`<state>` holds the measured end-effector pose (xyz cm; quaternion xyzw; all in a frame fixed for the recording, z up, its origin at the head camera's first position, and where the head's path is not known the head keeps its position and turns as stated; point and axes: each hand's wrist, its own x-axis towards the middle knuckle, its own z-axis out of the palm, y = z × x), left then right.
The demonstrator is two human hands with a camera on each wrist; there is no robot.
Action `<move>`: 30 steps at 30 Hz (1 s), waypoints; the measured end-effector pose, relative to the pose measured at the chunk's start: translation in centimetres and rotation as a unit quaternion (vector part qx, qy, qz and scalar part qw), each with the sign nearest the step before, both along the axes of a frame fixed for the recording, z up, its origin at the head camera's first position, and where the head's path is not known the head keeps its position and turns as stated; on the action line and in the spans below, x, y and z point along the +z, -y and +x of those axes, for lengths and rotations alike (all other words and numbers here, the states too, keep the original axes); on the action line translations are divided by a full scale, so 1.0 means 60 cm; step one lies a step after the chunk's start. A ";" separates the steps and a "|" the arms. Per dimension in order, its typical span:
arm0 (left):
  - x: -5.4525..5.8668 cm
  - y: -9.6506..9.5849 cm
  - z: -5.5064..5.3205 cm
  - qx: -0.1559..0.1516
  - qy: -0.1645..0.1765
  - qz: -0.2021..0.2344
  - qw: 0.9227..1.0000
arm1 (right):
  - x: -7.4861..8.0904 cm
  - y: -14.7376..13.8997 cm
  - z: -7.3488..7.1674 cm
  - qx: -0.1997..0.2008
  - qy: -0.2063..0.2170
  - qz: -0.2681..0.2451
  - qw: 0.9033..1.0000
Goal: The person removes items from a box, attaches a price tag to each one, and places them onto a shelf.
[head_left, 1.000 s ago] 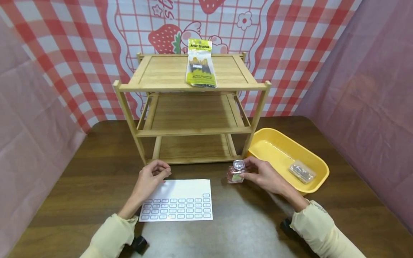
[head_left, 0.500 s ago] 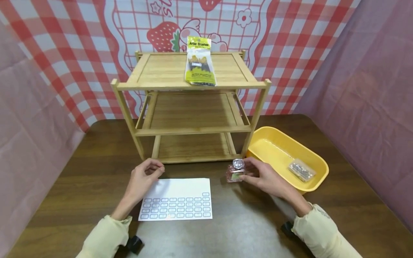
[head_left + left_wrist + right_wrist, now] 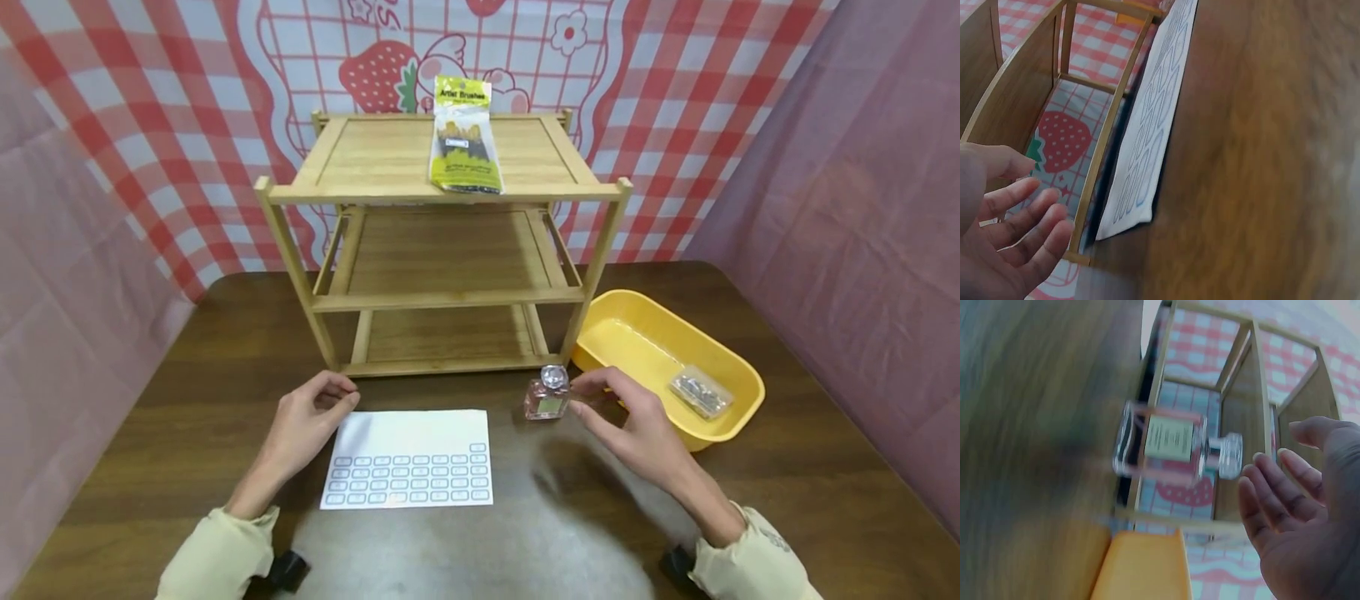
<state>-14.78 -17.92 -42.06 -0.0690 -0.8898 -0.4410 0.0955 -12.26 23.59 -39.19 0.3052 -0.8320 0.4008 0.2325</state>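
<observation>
A small pink perfume bottle (image 3: 547, 398) with a clear faceted cap and a pale label stands upright on the table, in front of the shelf's right end. Just to its right is my right hand (image 3: 637, 425), thumb and fingers spread apart and holding nothing. In the right wrist view a gap shows between the fingertips (image 3: 1249, 481) and the bottle's cap. My left hand (image 3: 303, 421) hovers at the upper left corner of a white sticker sheet (image 3: 420, 425) printed with rows of blue-framed labels. Its fingers are loosely curved with nothing in them.
A three-tier wooden shelf (image 3: 450, 296) stands behind the hands. On its top lies a packet of artist brushes (image 3: 467, 137). A yellow tub (image 3: 637, 333) sits to the right, holding a small clear box of metal pieces (image 3: 701, 392). Brown table (image 3: 187, 400) extends around them.
My right hand has let go of the perfume bottle and drawn back to the right. My left hand has moved left, off the sticker sheet's top edge. The bottle stays in place.
</observation>
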 end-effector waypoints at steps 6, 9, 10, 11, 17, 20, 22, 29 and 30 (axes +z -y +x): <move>-0.005 0.007 0.000 -0.004 0.005 -0.021 1.000 | -0.015 0.039 0.005 0.047 -0.019 -0.003 0.999; -0.012 0.008 -0.003 -0.007 0.004 -0.024 1.000 | -0.027 0.057 0.005 0.054 -0.001 -0.011 0.998; -0.015 0.008 -0.004 -0.009 0.002 -0.025 1.000 | -0.030 0.062 0.005 0.054 0.004 -0.015 0.998; -0.017 0.009 -0.004 -0.010 0.000 -0.027 1.000 | -0.033 0.066 0.005 0.055 0.006 -0.018 0.998; -0.026 0.014 0.001 -0.009 -0.023 -0.044 0.999 | -0.046 0.092 -0.008 0.044 -0.033 0.020 0.998; -0.030 0.016 0.004 -0.010 -0.029 -0.051 0.998 | -0.057 0.103 -0.017 0.034 -0.106 0.097 0.989; -0.032 0.015 0.004 -0.012 -0.031 -0.056 0.998 | -0.063 0.109 -0.020 0.026 -0.152 0.146 0.977; -0.038 0.016 0.004 -0.018 -0.034 -0.071 0.997 | -0.080 0.128 -0.025 0.002 -0.136 0.215 0.967; -0.038 0.016 0.004 -0.019 -0.033 -0.074 0.996 | -0.083 0.130 -0.026 -0.001 -0.127 0.217 0.968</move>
